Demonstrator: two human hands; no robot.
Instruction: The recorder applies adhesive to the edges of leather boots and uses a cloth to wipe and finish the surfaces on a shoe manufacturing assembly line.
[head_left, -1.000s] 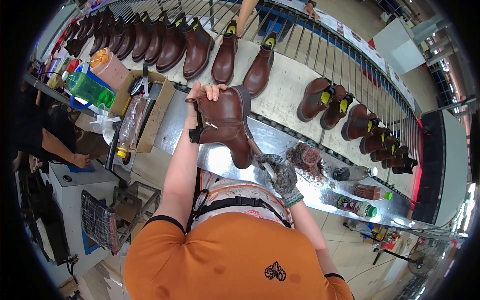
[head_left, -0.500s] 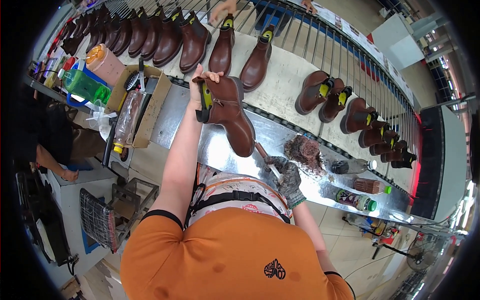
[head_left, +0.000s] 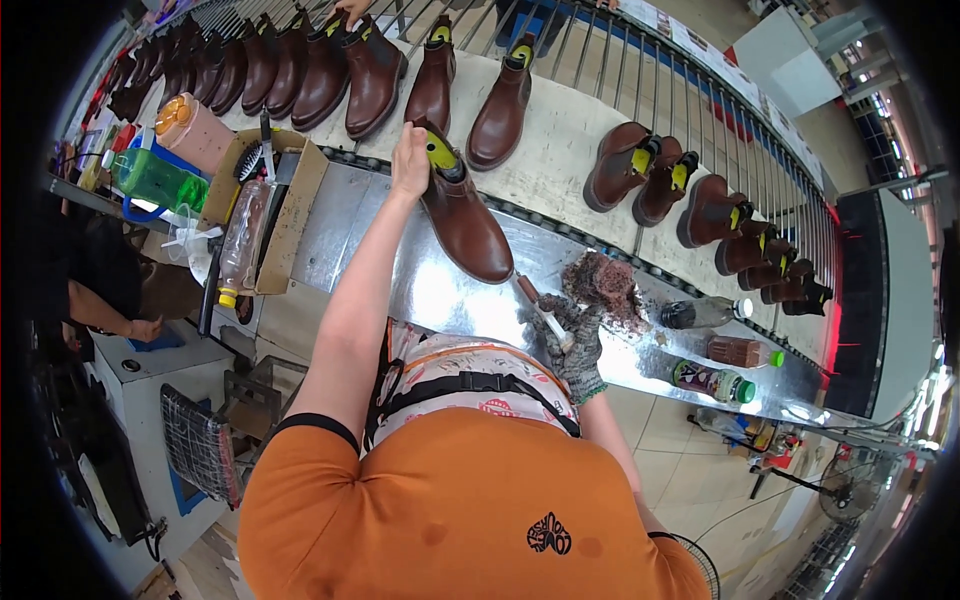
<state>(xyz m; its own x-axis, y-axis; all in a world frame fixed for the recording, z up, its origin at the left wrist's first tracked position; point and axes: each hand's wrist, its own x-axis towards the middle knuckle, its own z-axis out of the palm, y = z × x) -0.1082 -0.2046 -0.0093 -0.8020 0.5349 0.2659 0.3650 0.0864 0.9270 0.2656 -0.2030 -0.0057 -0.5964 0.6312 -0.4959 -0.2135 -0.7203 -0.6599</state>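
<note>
My left hand (head_left: 409,163) grips a brown leather ankle boot (head_left: 468,235) by the top of its shaft. The boot tilts over the metal worktop (head_left: 350,235), with its toe toward me and its yellow lining showing in the opening. On my right hand (head_left: 575,345) is a grey knitted glove. Its fingers are closed around a slim stick-like tool (head_left: 546,313), brown toward one end and whitish toward the other. The brown end points at the boot's toe; I cannot tell whether they touch. Beside the glove sits a crumbly reddish-brown clump (head_left: 600,280).
Brown boots (head_left: 376,78) line the pale conveyor (head_left: 565,140) beyond the worktop. Another person's hand (head_left: 352,10) is at the far row. Bottles (head_left: 712,379) lie at the right; a cardboard box (head_left: 300,215) with a brush and bottle stands left. A person's arm (head_left: 100,312) shows far left.
The held boot has turned from its side, so its opening now faces up. My left hand has turned with it. The other person's hand has moved left along the boot row.
</note>
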